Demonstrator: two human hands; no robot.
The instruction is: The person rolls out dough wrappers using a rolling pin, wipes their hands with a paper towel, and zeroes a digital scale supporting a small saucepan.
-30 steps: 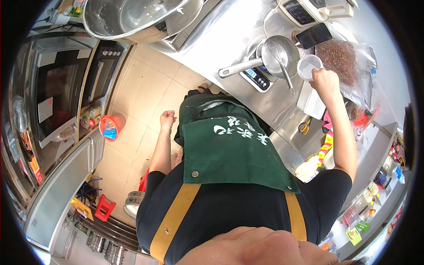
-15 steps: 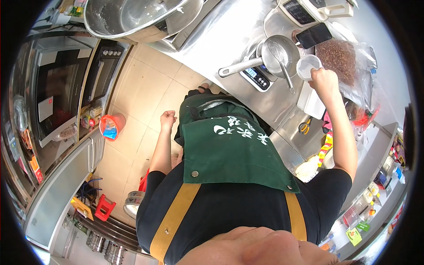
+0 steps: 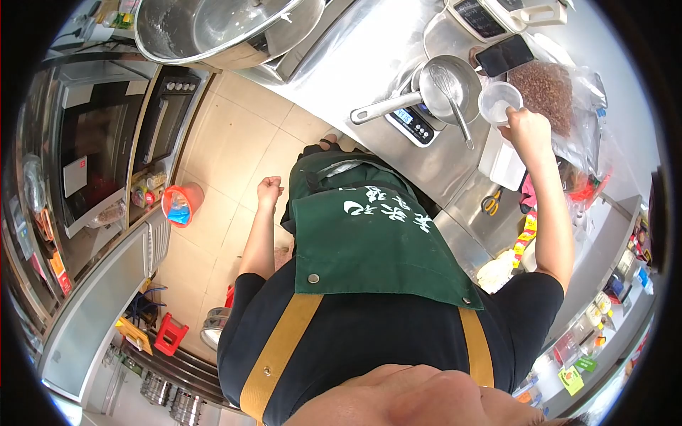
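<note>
My right hand (image 3: pixel 528 135) grips a clear plastic cup (image 3: pixel 500 104) by its rim, just right of a steel saucepan (image 3: pixel 465 79). A whisk (image 3: pixel 443 85) rests in the pan, its handle over the pan's edge. The saucepan sits on a digital scale (image 3: pixel 413 129) with a lit display. My left hand (image 3: pixel 269 192) hangs over the floor beside the green apron (image 3: pixel 369 248), fingers curled with nothing in them.
A large steel bowl (image 3: pixel 213 35) stands at the upper left. Around the cup are a phone (image 3: pixel 506 56), a bag of brown grains (image 3: pixel 543 92), a white container (image 3: pixel 501 162) and scissors (image 3: pixel 491 203). A red bin (image 3: pixel 182 204) stands on the floor.
The cup and my right hand have shifted slightly to the right, and the cup's opening faces the camera more. The display on the scale now reads differently. My left hand has hardly moved.
</note>
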